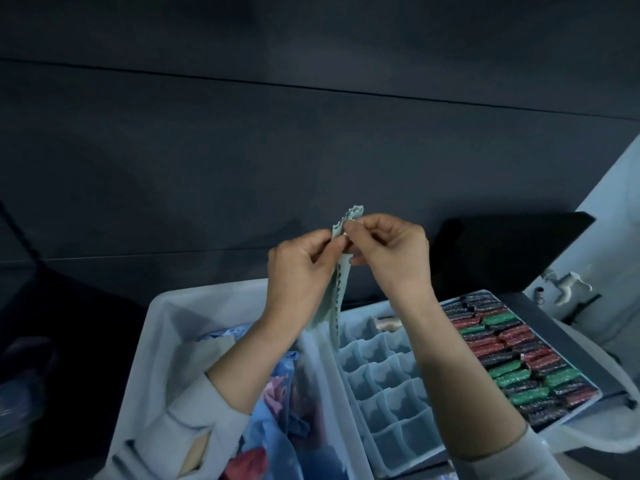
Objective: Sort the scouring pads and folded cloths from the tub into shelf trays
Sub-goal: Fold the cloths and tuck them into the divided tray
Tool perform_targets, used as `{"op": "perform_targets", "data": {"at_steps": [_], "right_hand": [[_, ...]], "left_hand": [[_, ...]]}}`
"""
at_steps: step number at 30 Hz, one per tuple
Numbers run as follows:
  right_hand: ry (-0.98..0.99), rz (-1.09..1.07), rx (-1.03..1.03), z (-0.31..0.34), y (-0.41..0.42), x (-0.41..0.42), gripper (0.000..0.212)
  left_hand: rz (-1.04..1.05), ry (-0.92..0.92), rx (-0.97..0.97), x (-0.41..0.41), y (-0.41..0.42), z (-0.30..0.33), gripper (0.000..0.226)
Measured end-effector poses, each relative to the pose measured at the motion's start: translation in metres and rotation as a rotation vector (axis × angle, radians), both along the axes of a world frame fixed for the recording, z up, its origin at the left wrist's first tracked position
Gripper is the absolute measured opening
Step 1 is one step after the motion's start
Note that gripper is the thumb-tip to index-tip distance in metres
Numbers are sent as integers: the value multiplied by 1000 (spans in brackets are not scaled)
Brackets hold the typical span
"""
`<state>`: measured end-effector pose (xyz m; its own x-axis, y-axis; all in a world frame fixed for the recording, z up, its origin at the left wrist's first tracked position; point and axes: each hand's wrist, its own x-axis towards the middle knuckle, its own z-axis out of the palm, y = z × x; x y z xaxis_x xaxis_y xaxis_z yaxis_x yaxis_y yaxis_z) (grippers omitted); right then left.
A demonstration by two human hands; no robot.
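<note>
A pale green cloth (338,292) with zigzag edges hangs down between both hands, above the tub's right rim. My left hand (298,271) pinches its upper edge from the left, and my right hand (388,251) pinches the same top corner from the right. Below sits a translucent tub (166,317) holding blue, pink and red cloths (273,403). To its right lies a divided tray (384,386) with several compartments showing nothing in them. Further right, a tray (588,386) is packed with red, green and dark scouring pads (509,355).
A dark panelled wall (311,133) fills the view behind the hands. A dark flat board (512,251) leans at the right. Small white objects (564,282) lie on a pale surface at the far right. Dim clutter sits at the lower left.
</note>
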<state>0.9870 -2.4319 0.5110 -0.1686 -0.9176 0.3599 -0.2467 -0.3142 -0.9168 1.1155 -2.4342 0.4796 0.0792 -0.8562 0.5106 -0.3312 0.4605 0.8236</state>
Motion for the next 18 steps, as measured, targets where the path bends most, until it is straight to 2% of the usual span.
{"op": "perform_targets", "data": {"at_steps": [3, 7, 8, 10, 12, 14, 16, 18], "right_hand": [[-4, 85, 20, 1, -2, -4, 10], [3, 72, -78, -3, -2, -19, 7], [-27, 66, -68, -6, -3, -27, 13], [-16, 160, 77, -15, -4, -37, 34], [50, 393, 243, -28, 0, -39, 37], [-1, 500, 316, -43, 5, -37, 29], [-86, 470, 319, -49, 6, -33, 33], [-143, 420, 336, -55, 6, -29, 35]], "left_hand": [[-71, 77, 35, 3, 2, 4, 7], [-47, 100, 70, 12, -7, 0, 26], [-74, 141, 99, 14, -9, 2, 27], [-156, 216, 159, 17, -7, 11, 18], [-223, 295, 221, 18, -1, 22, 9], [-249, 387, 242, 20, -1, 30, 11], [-228, 486, 293, 23, -6, 30, 15], [-236, 502, 473, 27, -12, 18, 36]]}}
